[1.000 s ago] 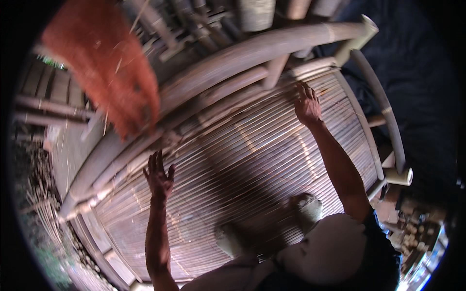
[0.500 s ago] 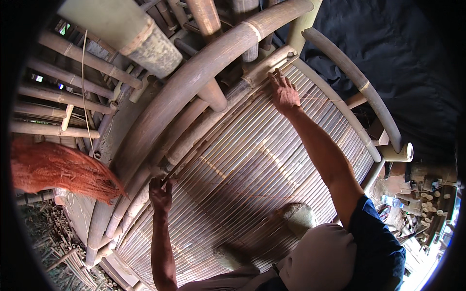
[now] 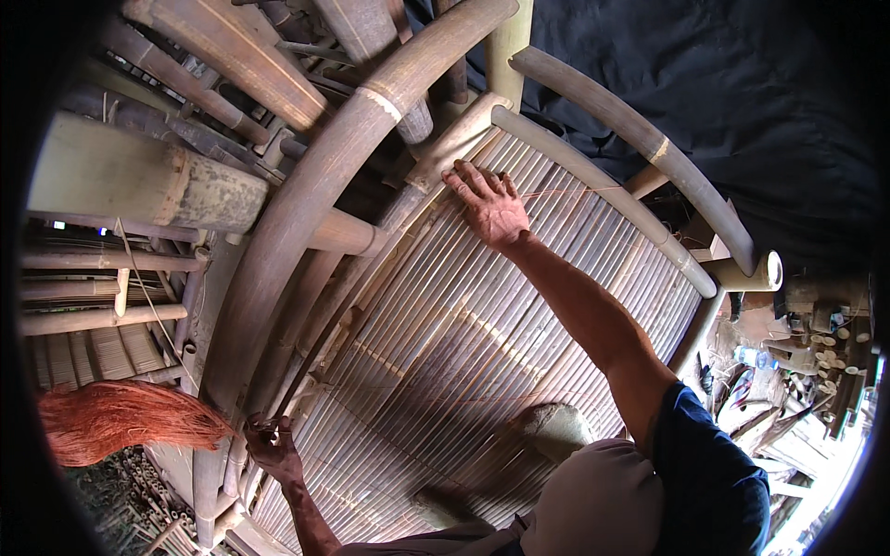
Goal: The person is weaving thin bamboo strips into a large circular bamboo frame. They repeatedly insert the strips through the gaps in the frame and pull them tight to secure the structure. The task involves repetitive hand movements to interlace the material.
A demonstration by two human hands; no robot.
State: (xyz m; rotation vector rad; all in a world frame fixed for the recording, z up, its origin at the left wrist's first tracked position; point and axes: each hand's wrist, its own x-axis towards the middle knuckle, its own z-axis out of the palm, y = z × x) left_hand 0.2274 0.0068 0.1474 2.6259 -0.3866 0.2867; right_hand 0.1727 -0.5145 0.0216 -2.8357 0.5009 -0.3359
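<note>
honestly the slats (image 3: 445, 295) look all laid, just the back strip (image 3: 317, 348) seems loose, left hand (image 3: 273, 452) apparently pinching its end, right hand (image 3: 491, 211) splayed wide over the seat's far side

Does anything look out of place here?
Yes, near the bare left hand: a long, thin, dark bamboo strip stands apart from the brown bamboo slats, leaving an uneven gap, while those run close together.
</note>
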